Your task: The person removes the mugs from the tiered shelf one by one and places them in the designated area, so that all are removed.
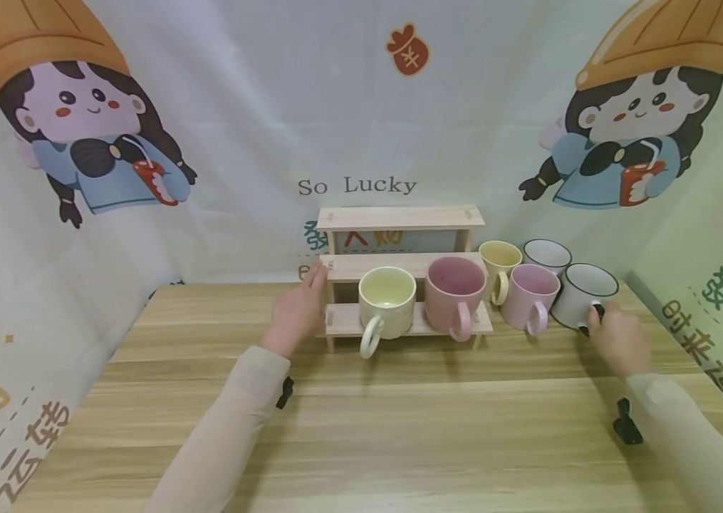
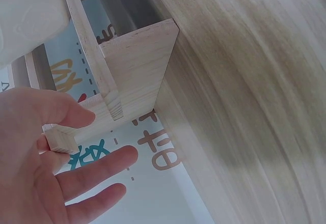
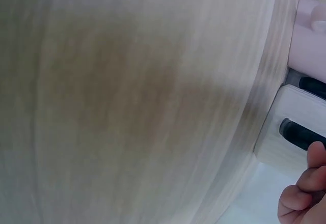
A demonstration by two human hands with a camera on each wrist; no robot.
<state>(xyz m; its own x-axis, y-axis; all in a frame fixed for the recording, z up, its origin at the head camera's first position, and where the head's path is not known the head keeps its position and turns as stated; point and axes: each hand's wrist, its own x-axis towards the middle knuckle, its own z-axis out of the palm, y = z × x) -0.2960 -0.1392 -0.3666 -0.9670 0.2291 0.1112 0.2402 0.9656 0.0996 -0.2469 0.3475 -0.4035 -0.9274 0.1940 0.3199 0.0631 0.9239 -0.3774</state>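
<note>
My left hand (image 1: 297, 313) is at the left end of a small three-tier wooden rack (image 1: 393, 267). In the left wrist view, its thumb and first fingers hold the end of a board (image 2: 62, 140), while the other two fingers stick out. On the lowest tier sit a cream mug (image 1: 387, 299) and a larger pink mug (image 1: 454, 285), handles facing forward. Over to the right, my right hand (image 1: 620, 338) pinches the black handle (image 3: 300, 135) of a white mug with a black rim (image 1: 582, 299), which stands on the table.
Beside the rack's right end, close together, stand a yellow mug (image 1: 500, 256), a light pink mug (image 1: 531, 292) and a second white mug with a dark rim (image 1: 547, 253). A printed cloth (image 1: 246, 142) hangs behind the wooden table (image 1: 399, 442) and along its sides.
</note>
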